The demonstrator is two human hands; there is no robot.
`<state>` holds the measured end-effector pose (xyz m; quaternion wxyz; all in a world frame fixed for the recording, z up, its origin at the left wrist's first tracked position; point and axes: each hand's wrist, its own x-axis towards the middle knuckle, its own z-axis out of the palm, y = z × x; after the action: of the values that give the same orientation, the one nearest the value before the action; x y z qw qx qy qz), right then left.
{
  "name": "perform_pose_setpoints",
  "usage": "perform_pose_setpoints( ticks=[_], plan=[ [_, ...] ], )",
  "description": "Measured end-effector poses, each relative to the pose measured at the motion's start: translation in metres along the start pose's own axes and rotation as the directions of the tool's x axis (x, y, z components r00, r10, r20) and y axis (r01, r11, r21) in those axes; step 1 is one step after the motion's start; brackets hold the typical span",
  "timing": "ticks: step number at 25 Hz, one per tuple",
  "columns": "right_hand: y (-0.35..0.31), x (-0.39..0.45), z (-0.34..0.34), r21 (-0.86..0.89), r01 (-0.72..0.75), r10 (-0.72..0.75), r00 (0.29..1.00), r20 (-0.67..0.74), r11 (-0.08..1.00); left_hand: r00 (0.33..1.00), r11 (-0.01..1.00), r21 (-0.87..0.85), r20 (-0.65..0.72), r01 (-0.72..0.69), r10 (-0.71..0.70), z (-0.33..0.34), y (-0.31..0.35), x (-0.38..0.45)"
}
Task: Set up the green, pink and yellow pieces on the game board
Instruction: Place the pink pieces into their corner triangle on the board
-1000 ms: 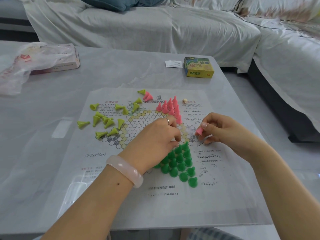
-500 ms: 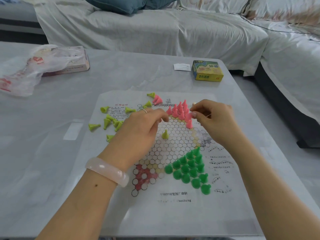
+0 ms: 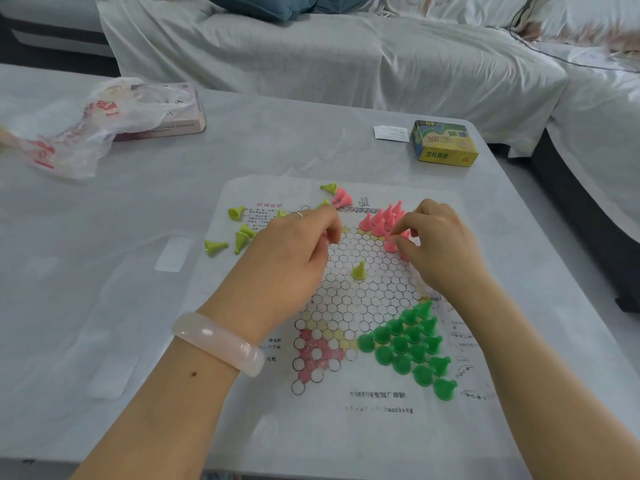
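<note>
Head view: right hand point(image 3: 440, 244) is pinching a pink piece point(image 3: 390, 244) at the edge of the pink cluster point(image 3: 382, 218). Left hand point(image 3: 294, 251) is curled shut, can't tell on what. Green pieces point(image 3: 410, 344) stand below the right wrist; yellow pieces point(image 3: 239, 233) lie scattered beyond the left hand. Risk I see: knuckles clipping neighbouring pink cones on the board point(image 3: 360, 296), dominoing them.
</note>
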<state>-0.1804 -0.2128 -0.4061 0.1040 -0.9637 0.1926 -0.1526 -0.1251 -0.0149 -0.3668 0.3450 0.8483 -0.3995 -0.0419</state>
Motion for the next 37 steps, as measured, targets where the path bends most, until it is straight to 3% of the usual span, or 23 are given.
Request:
perform_pose_setpoints(
  ticks=[37],
  plan=[
    [0.0065,-0.0030,-0.0071,0.091,0.000,0.001,1.000,-0.019,0.996,1.000,0.998,-0.060,0.015,0.022,-0.021,0.0044,-0.0018,0.0002]
  ],
)
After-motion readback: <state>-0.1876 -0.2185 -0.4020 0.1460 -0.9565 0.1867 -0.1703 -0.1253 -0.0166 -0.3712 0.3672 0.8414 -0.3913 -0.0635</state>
